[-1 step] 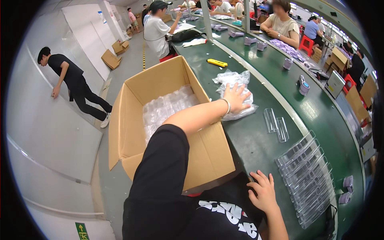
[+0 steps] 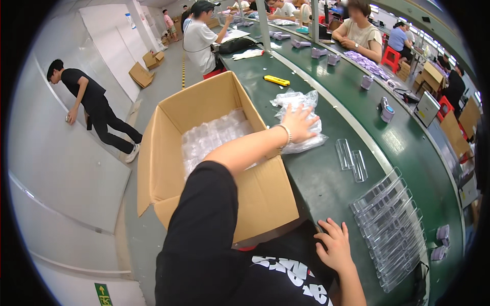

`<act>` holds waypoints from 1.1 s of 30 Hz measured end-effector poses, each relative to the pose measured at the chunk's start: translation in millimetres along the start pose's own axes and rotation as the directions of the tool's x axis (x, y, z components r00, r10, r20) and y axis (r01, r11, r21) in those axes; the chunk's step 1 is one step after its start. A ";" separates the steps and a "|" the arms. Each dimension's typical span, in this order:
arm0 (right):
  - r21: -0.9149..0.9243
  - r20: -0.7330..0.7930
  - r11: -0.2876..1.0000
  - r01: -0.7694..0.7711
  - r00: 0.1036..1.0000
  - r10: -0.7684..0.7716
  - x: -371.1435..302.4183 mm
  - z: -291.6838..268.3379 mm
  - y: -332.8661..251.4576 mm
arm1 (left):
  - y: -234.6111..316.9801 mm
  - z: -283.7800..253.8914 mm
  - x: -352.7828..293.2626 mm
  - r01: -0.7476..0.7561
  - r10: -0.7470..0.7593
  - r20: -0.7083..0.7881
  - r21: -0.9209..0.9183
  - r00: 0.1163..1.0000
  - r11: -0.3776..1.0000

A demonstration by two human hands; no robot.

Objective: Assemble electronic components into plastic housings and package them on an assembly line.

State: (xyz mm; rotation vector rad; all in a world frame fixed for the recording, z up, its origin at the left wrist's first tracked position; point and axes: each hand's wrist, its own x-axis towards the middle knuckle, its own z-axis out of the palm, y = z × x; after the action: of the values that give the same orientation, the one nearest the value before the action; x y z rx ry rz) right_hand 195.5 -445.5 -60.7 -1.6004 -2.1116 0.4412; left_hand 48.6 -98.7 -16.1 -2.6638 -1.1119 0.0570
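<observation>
My left hand (image 2: 298,124) lies with fingers spread on a heap of crumpled clear plastic bags (image 2: 306,143) on the green table. The left forearm reaches across an open cardboard box (image 2: 260,196), which holds rows of clear plastic pieces (image 2: 217,132) in wrapping. At the table's near edge rests my right hand (image 2: 334,247), its fingers apart and nothing in them. To its right, several clear plastic trays (image 2: 390,229) lie in an overlapping row. Two loose clear plastic pieces (image 2: 352,160) sit between that row and the bags.
A yellow cutter (image 2: 276,80) and white gloves (image 2: 248,54) lie farther along the table. Purple-grey device parts (image 2: 387,109) stand on the green conveyor (image 2: 398,137). Beside the wall at left walks a person in black (image 2: 94,107); other people sit along the line.
The person in black at left has shifted slightly. My left hand stays on the plastic bags and my right hand at the table edge.
</observation>
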 end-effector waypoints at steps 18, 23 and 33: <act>-0.064 -0.046 0.998 -0.024 0.999 0.021 6.4 3.8 -2.5 | -140.1 173.2 -306.5 0.999 -0.462 0.887 -0.011 -0.007 -0.038; -0.069 -0.056 0.997 -0.036 0.998 0.033 9.3 4.3 -6.7 | -149.9 255.4 -332.1 0.993 -0.713 0.701 -0.067 -0.019 -0.092; -0.111 -0.082 0.993 -0.035 0.996 0.025 9.5 6.9 -6.9 | -129.3 216.4 -314.7 0.959 -0.718 0.696 -0.219 0.023 -0.181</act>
State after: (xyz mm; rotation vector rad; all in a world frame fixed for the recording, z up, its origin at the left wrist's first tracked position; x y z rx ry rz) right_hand 184.1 -438.1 -61.6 -1.6853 -2.0870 0.2664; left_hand -292.5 -185.9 -212.7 -1.3739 -3.4875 -0.2316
